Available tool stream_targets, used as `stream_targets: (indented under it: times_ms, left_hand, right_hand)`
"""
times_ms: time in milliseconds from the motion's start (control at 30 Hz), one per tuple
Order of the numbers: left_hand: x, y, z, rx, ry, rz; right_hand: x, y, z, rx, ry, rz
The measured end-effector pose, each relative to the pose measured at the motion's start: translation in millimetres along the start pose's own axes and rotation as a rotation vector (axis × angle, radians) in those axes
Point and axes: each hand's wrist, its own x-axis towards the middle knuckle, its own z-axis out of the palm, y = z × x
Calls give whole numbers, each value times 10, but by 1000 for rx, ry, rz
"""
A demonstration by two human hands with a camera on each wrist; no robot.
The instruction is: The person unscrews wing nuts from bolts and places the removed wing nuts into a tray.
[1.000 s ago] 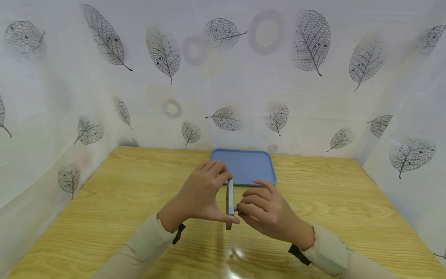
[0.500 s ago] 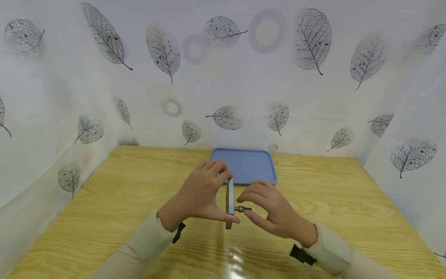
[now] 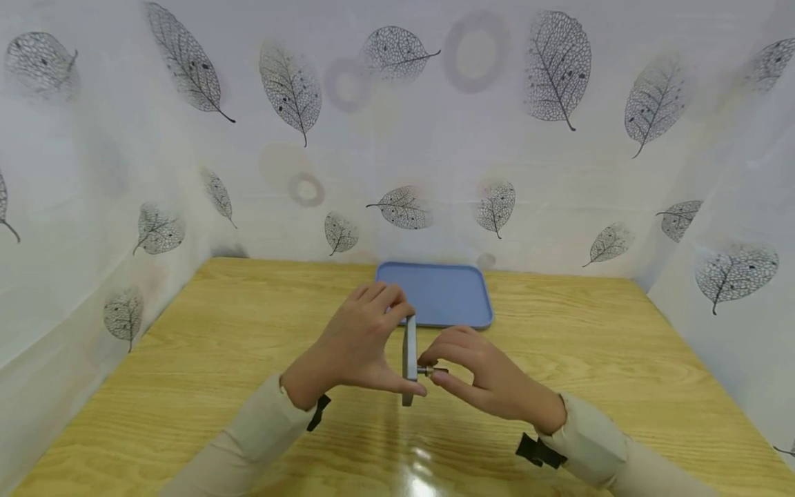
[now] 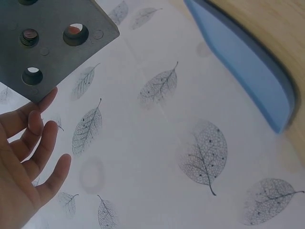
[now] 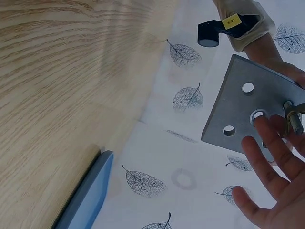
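Note:
My left hand [image 3: 366,338] holds a grey metal plate [image 3: 409,355] on edge above the table, fingers on its upper edge and thumb low on its near side. Several round holes pierce the plate [image 4: 57,52], some of them showing light through. A bolt [image 5: 297,125] sticks out of the plate's right face, with a brass-coloured nut [image 5: 299,109] on it. Around that nut my right hand [image 3: 484,369] has its index finger above and thumb below, pinching it. Its other fingers are bent behind the index finger; part of the nut is hidden by the fingertips.
A blue tray [image 3: 435,297] lies at the far edge of the wood-grain table [image 3: 248,331]. Behind it hangs a pale curtain [image 3: 397,138] with leaf prints, also closing off both sides. Dark wrist mounts [image 3: 540,451] hang under both cuffs.
My right fingers, gathered at the bolt a second ago, spread off it and now bend back onto the nut. My left hand and the plate stay put.

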Motion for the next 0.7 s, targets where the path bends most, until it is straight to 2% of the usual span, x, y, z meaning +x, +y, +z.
stream_targets:
  times_ms: [367, 700]
  left_hand:
    - [6, 3, -4, 15, -1, 8]
    - [7, 5, -3, 16, -2, 11]
  right_hand:
    - [39, 19, 30, -14, 73, -100]
    - [76, 22, 38, -59, 175, -223]
